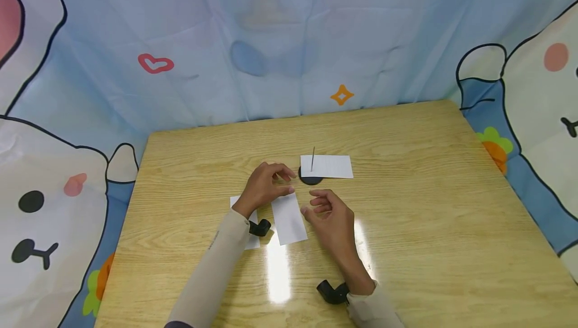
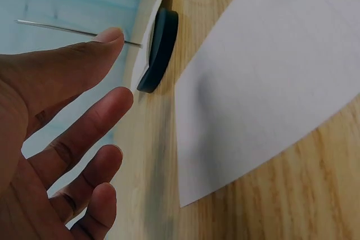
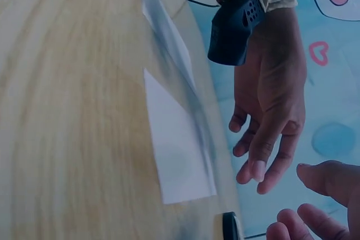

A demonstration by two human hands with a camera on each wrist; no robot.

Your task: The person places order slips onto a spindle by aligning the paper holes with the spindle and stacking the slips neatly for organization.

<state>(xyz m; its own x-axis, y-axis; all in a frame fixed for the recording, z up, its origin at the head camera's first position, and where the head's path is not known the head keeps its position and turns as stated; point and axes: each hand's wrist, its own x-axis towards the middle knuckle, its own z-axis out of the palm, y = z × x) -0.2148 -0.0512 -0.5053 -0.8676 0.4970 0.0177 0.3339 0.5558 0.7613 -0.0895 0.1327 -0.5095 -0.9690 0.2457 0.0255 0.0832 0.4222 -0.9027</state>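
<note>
A paper spike (image 1: 310,181) with a round black base and an upright thin metal pin stands beyond both hands. The pin rises through a white slip of paper (image 1: 334,166) that lies over its base. My left hand (image 1: 266,185) hovers just left of the spike, fingers bent loosely, with nothing held. Below its fingertips a second white slip (image 1: 289,220) lies on the table. My right hand (image 1: 331,220) is to the right of that slip, thumb and fingers apart and empty. In the left wrist view, the thumb overlaps the pin (image 2: 50,25) in sight; contact cannot be told.
Another white slip (image 1: 253,242) lies partly hidden under the left wrist. The wooden table (image 1: 429,192) extends on both sides. A blue patterned curtain (image 1: 271,42) hangs behind its far edge. Each wrist carries a black camera (image 1: 333,293).
</note>
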